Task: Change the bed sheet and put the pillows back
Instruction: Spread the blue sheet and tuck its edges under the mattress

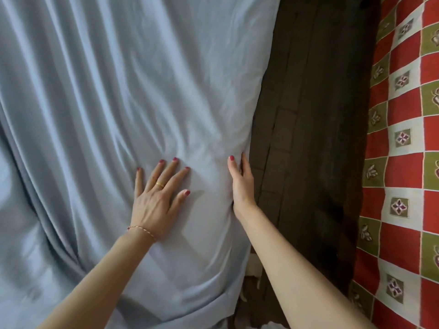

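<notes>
A pale blue bed sheet (107, 103) covers the mattress and fills most of the view, with long wrinkles running down it. My left hand (159, 195) lies flat on the sheet with its fingers spread, pressing down near the right edge. My right hand (241, 184) stands on edge along the mattress's right side with straight fingers, the thumb on top of the sheet and the fingers down against the edge. No pillow is in view.
A dark wooden bed frame (313, 138) runs along the right of the mattress. Beyond it hangs a red, white and green checked cloth (403, 162) with flower patterns.
</notes>
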